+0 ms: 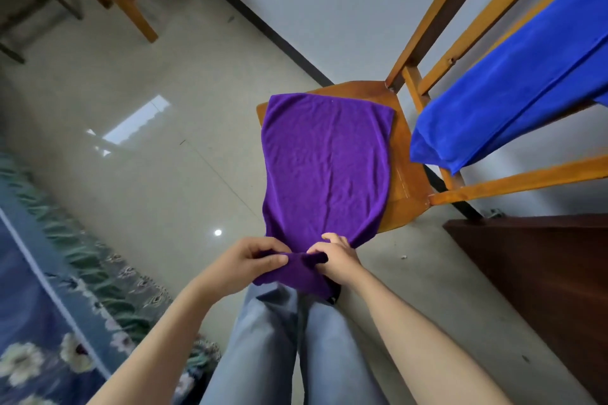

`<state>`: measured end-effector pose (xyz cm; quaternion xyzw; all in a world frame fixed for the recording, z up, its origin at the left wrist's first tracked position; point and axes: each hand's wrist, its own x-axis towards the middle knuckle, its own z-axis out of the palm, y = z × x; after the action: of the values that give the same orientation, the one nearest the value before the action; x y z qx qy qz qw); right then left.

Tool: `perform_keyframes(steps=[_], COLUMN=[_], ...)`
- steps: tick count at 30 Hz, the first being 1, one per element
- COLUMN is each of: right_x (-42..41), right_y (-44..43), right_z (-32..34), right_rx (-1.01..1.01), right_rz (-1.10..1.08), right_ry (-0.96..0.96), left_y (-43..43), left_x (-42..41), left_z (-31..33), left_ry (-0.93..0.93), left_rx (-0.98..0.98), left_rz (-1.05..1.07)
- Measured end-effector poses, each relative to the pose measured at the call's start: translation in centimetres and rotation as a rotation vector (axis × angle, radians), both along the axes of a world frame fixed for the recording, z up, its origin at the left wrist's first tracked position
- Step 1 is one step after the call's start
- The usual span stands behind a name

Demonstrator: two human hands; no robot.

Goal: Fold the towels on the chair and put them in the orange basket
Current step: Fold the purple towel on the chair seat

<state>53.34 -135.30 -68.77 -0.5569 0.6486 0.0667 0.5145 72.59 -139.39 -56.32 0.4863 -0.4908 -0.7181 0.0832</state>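
Observation:
A purple towel [325, 161] lies spread over the seat of a wooden chair [406, 181], its near end hanging off the seat toward me. My left hand [243, 268] pinches that near edge between thumb and fingers. My right hand [335, 261] grips the same edge just to the right, the two hands close together. A blue towel [513, 89] hangs folded over the chair's backrest at the right. The orange basket is not in view.
A dark brown wooden cabinet [539, 273] stands at the right. A blue flowered rug [49, 306] covers the floor at the left. Legs of other wooden furniture [128, 0] stand at the top left. My legs in grey trousers [283, 348] are below the hands.

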Motion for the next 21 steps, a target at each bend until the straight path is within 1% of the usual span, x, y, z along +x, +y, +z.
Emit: perform_keyframes(steps=[2,4,8,11,13,16,18,19,21], right_x=[0.1,-0.3,-1.8,-4.6,-7.2,-10.7,-12.0,-12.3,-12.5], right_y=[0.1,0.2,0.3,0.2,0.2,-0.5,-1.8,-2.6,-4.5], right_z=[-0.5,-0.9,-1.2,-0.5,0.1,0.8,1.3,1.8,2.7], right_rx=[0.008,0.005,0.008,0.047,0.072,0.118,0.093,0.044,-0.076], right_rz=[0.070,0.090,-0.005,-0.123,-0.167,-0.334,-0.485,-0.593,-0.909], right_ry=[0.058,0.092,0.089,0.146,0.211,0.215,0.143,0.087,-0.058], left_y=[-0.6,-1.2,-2.2,-3.1,-4.0,-5.4,-6.5,-7.2,-8.7], left_x=[0.5,0.9,1.6,2.1,2.6,3.2,3.6,3.9,4.4], left_z=[0.2,0.2,-0.4,-0.7,-0.5,-0.9,-1.9,-2.6,-4.0], left_ry=[0.059,0.129,0.144,0.182,0.196,0.143,0.046,-0.025,-0.141], left_rx=[0.074,0.118,0.087,0.090,0.079,0.046,0.029,-0.003,-0.060], left_rz=[0.097,0.163,0.237,0.447,0.538,0.612,0.666,0.681,0.690])
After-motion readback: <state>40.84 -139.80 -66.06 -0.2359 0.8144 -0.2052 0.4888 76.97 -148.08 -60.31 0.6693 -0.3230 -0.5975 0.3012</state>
